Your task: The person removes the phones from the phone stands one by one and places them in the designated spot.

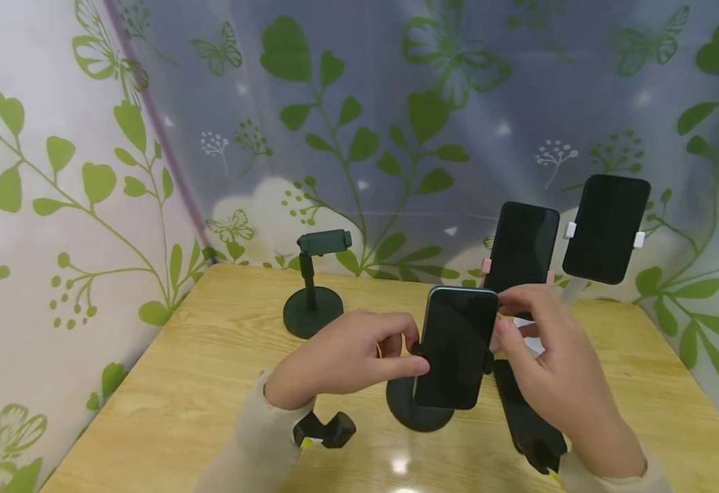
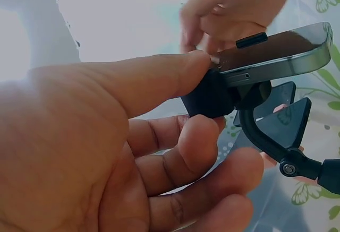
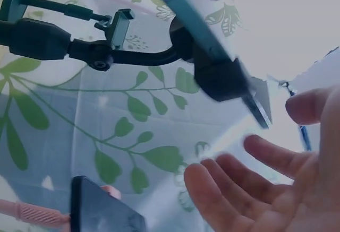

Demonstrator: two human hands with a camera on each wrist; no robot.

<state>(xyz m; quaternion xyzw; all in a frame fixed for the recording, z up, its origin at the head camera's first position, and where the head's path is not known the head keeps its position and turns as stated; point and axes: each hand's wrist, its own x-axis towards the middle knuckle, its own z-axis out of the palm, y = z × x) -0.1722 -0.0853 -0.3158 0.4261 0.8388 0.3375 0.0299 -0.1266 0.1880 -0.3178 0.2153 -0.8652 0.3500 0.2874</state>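
Observation:
A dark-screened smartphone (image 1: 458,349) is held in the clamp of a black phone stand, whose round base (image 1: 418,414) rests on the table. My left hand (image 1: 359,352) is at the phone's left edge. In the left wrist view its thumb lies on top of the black clamp block (image 2: 210,96) and the fingers curl beneath, pinching it. Beside the phone's upper right edge is my right hand (image 1: 557,363). The right wrist view shows its fingers (image 3: 234,184) loosely bent and apart from the clamp's other black jaw, holding nothing.
Behind on the right stand two more phones, one (image 1: 522,246) in a pink holder, one (image 1: 606,229) in a white holder. A dark green stand (image 1: 312,308) without a phone is at back left. A black slab (image 1: 513,394) lies near the right hand. Patterned cloth (image 1: 366,137) hangs behind the table.

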